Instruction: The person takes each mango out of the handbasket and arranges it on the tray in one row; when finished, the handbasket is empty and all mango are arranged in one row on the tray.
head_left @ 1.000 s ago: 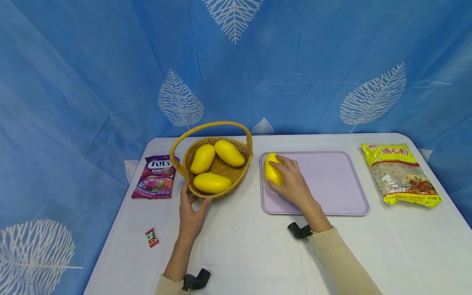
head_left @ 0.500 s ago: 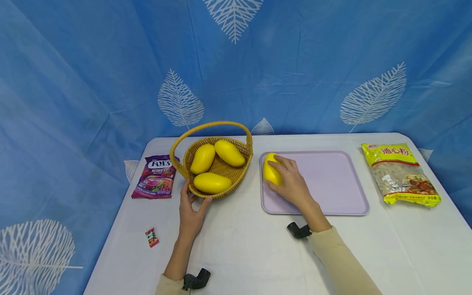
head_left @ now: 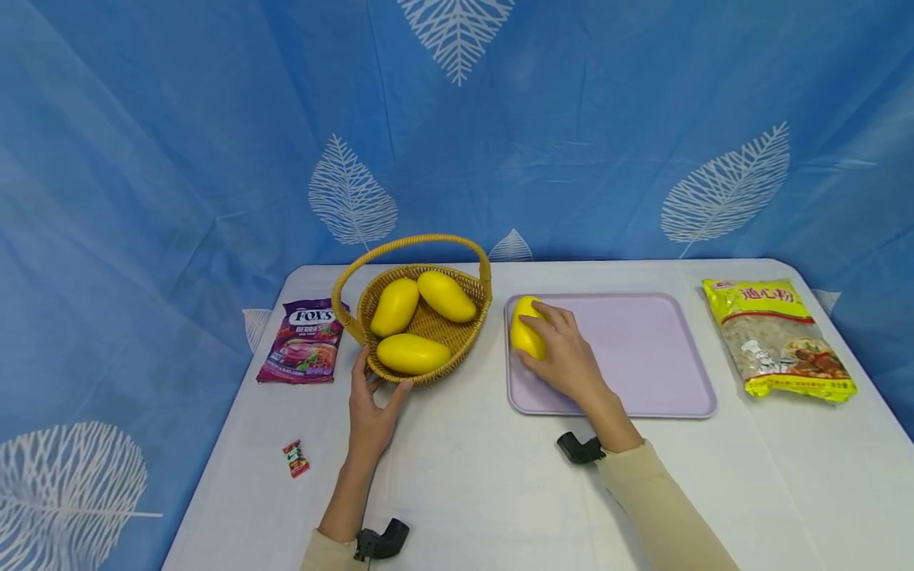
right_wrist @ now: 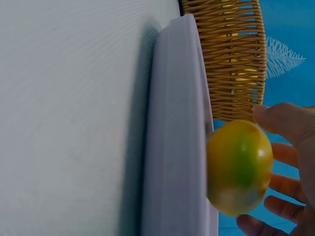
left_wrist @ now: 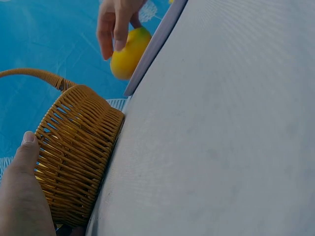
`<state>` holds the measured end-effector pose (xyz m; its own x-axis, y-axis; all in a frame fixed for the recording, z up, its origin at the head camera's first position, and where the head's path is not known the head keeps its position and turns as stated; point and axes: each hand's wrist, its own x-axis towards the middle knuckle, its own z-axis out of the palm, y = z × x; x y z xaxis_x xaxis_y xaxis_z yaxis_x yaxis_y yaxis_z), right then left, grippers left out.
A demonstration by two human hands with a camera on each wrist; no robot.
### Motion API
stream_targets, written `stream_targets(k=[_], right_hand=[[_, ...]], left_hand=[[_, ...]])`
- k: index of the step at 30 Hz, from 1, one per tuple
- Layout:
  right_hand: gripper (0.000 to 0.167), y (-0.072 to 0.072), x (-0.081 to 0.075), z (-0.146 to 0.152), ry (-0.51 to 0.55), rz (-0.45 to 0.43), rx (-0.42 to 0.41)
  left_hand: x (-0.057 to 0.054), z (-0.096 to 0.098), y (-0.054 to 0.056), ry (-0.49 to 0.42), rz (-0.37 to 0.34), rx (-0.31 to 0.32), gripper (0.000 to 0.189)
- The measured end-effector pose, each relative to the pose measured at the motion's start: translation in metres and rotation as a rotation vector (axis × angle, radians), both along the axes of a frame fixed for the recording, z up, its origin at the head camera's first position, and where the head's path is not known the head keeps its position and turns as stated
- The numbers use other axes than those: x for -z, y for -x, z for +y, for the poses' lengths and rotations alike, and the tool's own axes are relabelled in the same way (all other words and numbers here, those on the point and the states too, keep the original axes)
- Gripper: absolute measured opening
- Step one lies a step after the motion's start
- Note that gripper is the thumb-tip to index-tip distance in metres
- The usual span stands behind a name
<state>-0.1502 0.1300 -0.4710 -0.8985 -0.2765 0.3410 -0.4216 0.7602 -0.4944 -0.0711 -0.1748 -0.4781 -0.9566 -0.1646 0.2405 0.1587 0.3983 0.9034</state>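
My right hand [head_left: 571,361] has its thumb and fingers around a yellow mango [head_left: 526,331] at the left end of a pale purple tray [head_left: 631,353]. Seen from the right wrist, the mango [right_wrist: 239,167] shows a green patch and sits against the tray's rim, thumb above and fingertips at its side. My left hand [head_left: 371,420] holds the near left rim of a wicker basket [head_left: 464,341], thumb at the front. Three more mangoes [head_left: 412,354] lie in that basket. In the left wrist view the left thumb [left_wrist: 24,152] presses on the woven wall.
A purple FOX'S candy bag [head_left: 303,342] lies left of the basket, with a small wrapped candy [head_left: 296,458] nearer the front. Right of the tray is a yellow-ended pasta bag [head_left: 778,339]. The arched basket handle [head_left: 414,239] rises above the mangoes; a blue curtain hangs behind.
The right hand and its mango have shifted very slightly left on the tray. The left hand stays at the basket, and the head view has moved a touch.
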Motion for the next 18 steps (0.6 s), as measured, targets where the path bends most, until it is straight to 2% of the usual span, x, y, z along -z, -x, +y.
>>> stream_targets(k=[5,8,14,18], right_hand=[[0.052,0.000,-0.008,-0.002,0.000,0.080,-0.018],[0.052,0.000,-0.018,-0.008,0.038,0.096,-0.081],[0.055,0.004,-0.042,-0.030,0.067,-0.006,-0.281],[0.059,0.011,-0.048,-0.049,0.044,-0.079,-0.392]], left_hand=[[-0.003,0.000,-0.001,0.000,-0.010,0.001,0.081],[-0.003,0.001,-0.001,0.002,-0.011,0.000,0.081],[-0.003,0.000,0.000,0.006,-0.008,0.001,0.081],[-0.003,0.000,0.000,-0.005,-0.003,0.003,0.081]])
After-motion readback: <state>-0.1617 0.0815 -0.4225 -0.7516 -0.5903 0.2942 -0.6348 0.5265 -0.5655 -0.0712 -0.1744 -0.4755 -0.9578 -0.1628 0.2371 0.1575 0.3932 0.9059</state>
